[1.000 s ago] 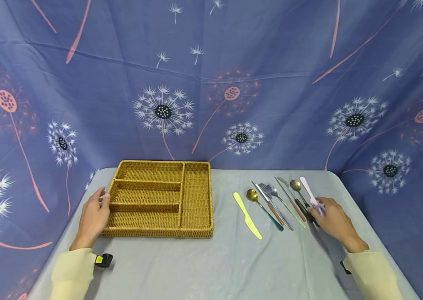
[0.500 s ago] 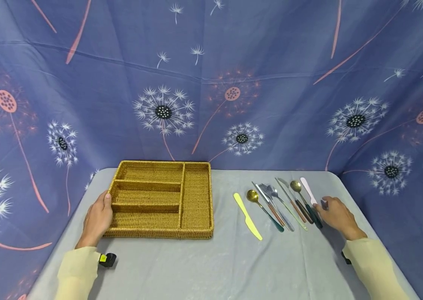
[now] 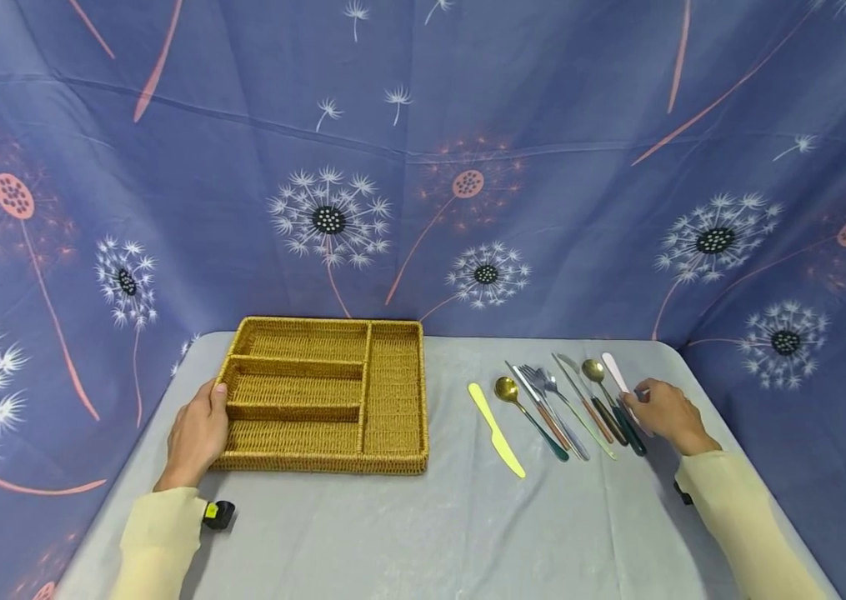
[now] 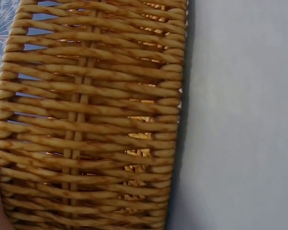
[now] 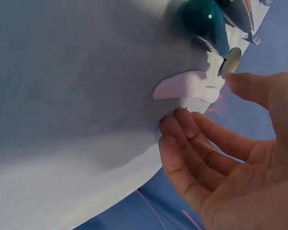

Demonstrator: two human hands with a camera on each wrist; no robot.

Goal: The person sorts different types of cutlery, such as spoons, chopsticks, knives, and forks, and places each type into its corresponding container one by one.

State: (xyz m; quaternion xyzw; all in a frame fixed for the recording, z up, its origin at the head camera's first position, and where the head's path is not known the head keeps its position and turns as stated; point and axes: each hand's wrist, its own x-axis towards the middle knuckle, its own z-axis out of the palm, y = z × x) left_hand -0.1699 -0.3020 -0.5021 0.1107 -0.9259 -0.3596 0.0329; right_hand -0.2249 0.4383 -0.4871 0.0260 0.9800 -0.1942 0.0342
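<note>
My left hand (image 3: pixel 197 433) grips the left rim of a woven wicker cutlery tray (image 3: pixel 392 462), the thumb near its top edge. The left wrist view shows the tray's side wall (image 4: pixel 91 115) close up, with only a sliver of the hand at the left. On the right, my right hand (image 3: pixel 666 412) is around the lower part of a pink knife (image 3: pixel 616 371) on the table. In the right wrist view, thumb and fingers stand apart, fingertips (image 5: pixel 168 127) close beside the pink blade (image 5: pixel 180 86); contact cannot be told.
Left of the pink knife lie a green-handled spoon (image 3: pixel 621 425), several knives, forks and spoons, a gold spoon (image 3: pixel 507 389) with a green handle, and a yellow knife (image 3: pixel 493 427). The tray has several compartments. A patterned blue cloth (image 3: pixel 423 167) hangs behind the table.
My left hand has shifted slightly right, onto the tray's rim. The right hand has drawn back a little from over the pink knife and green handle, leaving more of both visible.
</note>
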